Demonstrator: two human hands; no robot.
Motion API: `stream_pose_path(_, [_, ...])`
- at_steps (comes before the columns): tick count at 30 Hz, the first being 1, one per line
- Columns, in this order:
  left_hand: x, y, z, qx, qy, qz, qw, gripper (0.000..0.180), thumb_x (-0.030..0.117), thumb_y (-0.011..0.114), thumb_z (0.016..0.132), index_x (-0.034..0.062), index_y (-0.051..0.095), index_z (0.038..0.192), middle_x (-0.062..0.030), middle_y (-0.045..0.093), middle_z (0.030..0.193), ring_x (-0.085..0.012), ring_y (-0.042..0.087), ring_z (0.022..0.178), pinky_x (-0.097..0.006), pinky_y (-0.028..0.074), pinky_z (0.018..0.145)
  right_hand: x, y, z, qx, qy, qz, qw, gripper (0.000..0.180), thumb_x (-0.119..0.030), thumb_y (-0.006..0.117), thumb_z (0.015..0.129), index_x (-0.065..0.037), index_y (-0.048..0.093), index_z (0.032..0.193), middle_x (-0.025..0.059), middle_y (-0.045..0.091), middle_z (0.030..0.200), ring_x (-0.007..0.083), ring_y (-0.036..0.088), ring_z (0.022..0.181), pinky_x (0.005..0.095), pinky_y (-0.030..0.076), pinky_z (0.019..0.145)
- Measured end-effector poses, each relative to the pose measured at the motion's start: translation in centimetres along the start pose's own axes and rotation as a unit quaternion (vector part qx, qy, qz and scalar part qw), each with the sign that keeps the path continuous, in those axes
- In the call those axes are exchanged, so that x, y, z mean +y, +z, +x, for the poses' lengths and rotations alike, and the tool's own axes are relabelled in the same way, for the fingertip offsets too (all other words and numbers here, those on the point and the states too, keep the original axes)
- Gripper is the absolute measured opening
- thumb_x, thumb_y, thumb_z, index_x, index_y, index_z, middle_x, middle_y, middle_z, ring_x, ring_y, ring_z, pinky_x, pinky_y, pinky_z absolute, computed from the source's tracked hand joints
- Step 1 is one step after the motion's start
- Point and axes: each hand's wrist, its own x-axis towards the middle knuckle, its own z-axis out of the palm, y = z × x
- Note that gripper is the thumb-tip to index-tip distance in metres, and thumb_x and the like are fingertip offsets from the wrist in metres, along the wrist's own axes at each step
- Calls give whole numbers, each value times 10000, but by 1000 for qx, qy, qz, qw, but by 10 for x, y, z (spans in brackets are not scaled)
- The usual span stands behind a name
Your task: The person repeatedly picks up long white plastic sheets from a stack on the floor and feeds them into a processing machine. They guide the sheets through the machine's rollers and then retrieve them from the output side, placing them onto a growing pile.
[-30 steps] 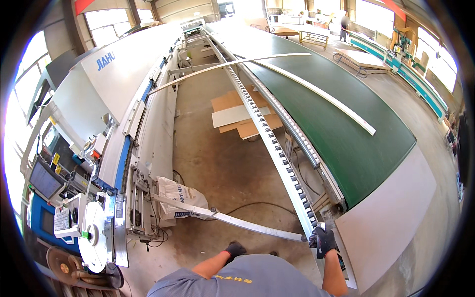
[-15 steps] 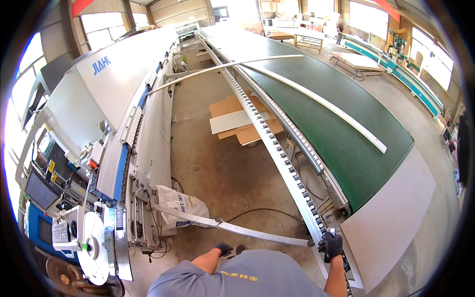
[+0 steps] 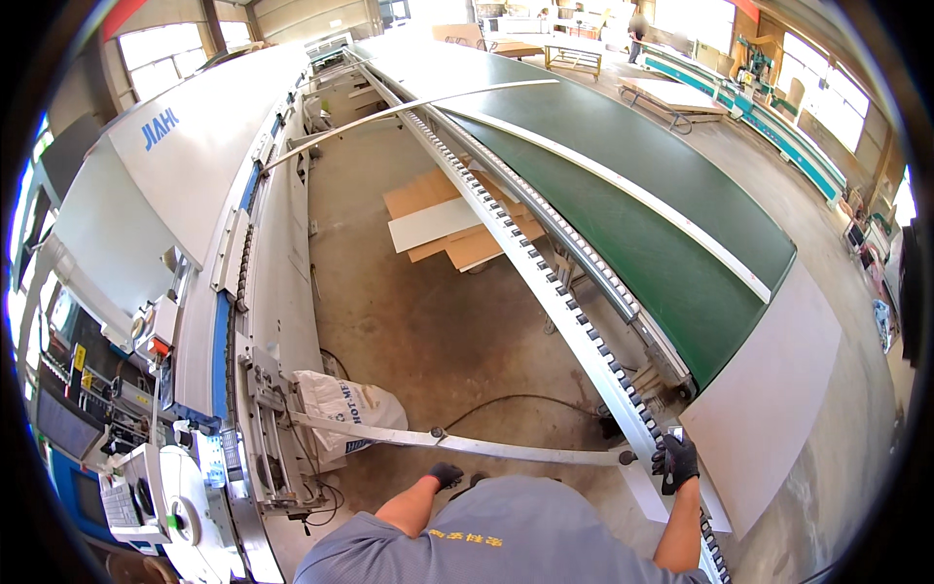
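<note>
My right hand (image 3: pixel 676 464), in a dark glove, is closed round the near end of a long white rail (image 3: pixel 584 341) lined with black rollers. A small pale piece shows at the top of that hand; what it is I cannot make out. A flat metal support arm (image 3: pixel 486 446) reaches from the machine at left to the rail beside this hand. My left hand (image 3: pixel 447 475), also dark-gloved, hangs low in front of my body, apart from everything. Its fingers look curled in, with nothing visible in them.
At left stands a long white machine (image 3: pixel 282 321) with a keyboard and screen. A white sack (image 3: pixel 350 404) leans by its base. Flat boards (image 3: pixel 452 229) lie on the floor between machine and rail. A green-topped table (image 3: pixel 671 234) carrying a pale strip (image 3: pixel 632 195) runs along the right.
The view has turned slightly. My right hand and the rail's near end have shifted right, nearer the green-topped table. My left hand still hangs free.
</note>
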Motion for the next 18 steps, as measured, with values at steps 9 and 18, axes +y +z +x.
stream_pose_path(9, [-48,-23,-21,-15,-119,-157,980,222,218,552,932,105,641,763,-34,621,650,-125,552,498,-293,441,464,4,5,0,54,-17,-10,998,274,-283,653,870,-16,593,865,131,581,578,251,560,396,393,480,358])
stream_pose_path(18, [-61,-30,-15,-50,-19,-28,998,236,274,552,929,97,673,830,-42,640,691,-143,589,576,-302,472,538,2,17,-2,94,-25,-21,995,244,-252,626,864,-26,587,779,123,568,551,229,538,380,364,444,356])
